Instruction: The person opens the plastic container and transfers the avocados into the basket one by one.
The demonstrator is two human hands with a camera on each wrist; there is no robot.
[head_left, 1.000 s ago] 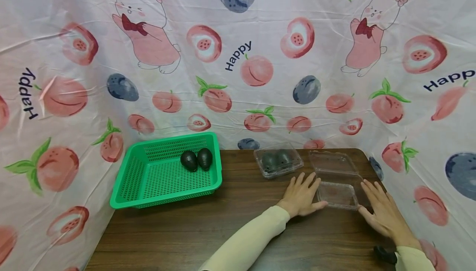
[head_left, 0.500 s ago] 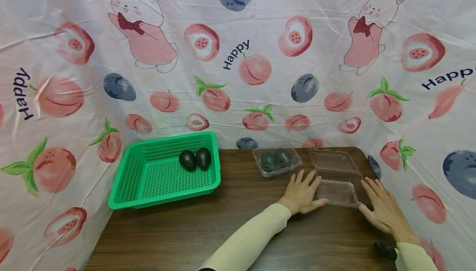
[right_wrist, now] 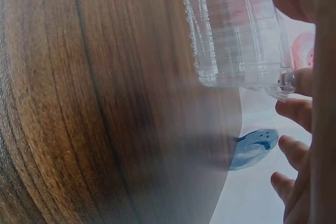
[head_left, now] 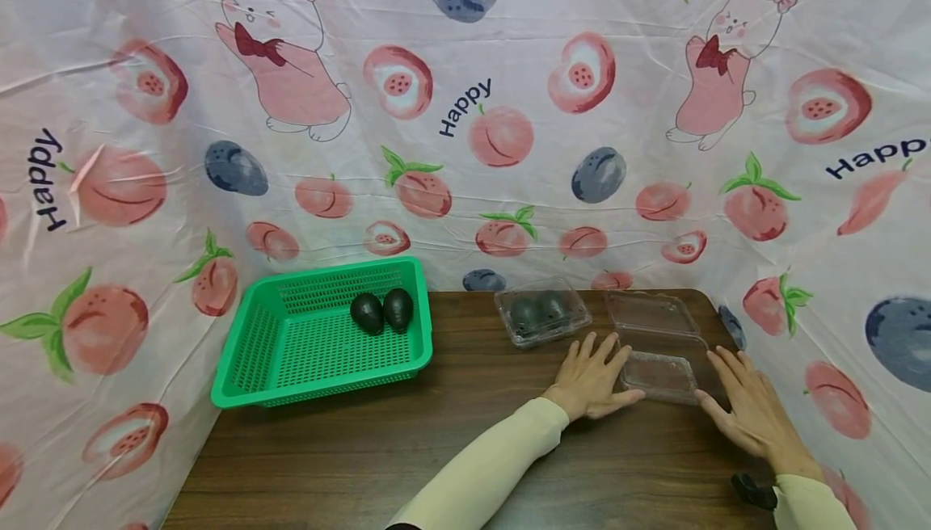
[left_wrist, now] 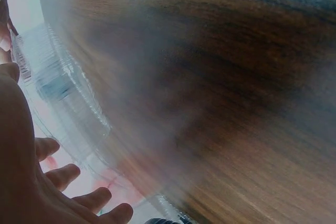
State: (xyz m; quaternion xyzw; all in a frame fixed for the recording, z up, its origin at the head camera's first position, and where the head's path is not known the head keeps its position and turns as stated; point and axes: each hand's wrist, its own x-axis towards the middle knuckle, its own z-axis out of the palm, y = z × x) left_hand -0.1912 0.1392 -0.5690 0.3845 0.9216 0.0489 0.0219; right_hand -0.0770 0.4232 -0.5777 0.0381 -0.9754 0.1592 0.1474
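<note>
A clear plastic clamshell box (head_left: 658,376) lies unfolded on the table, its lid (head_left: 652,316) turned back toward the wall. My left hand (head_left: 591,380) is at the box's left side, fingers spread, with the thumb reaching to its near left corner. On the opposite side is my right hand (head_left: 749,409), fingers extended and the thumb tip right at the near right corner. Neither hand curls round anything. The right wrist view shows the box's ridged clear wall (right_wrist: 231,35) beside the thumb and fingers. In the left wrist view, clear plastic (left_wrist: 68,87) appears beyond the fingers.
Left of the unfolded box, a closed clear clamshell (head_left: 570,325) holds two dark avocados (head_left: 525,313). A green perforated basket (head_left: 291,393) stands at the table's left with two dark avocados (head_left: 367,313) inside. Fruit-printed cloth (head_left: 502,53) rises behind the wooden table (head_left: 349,465).
The right thumb has shifted slightly left toward the near part of the unfolded box, whose near edge has moved very slightly. The left hand stays almost in place.
</note>
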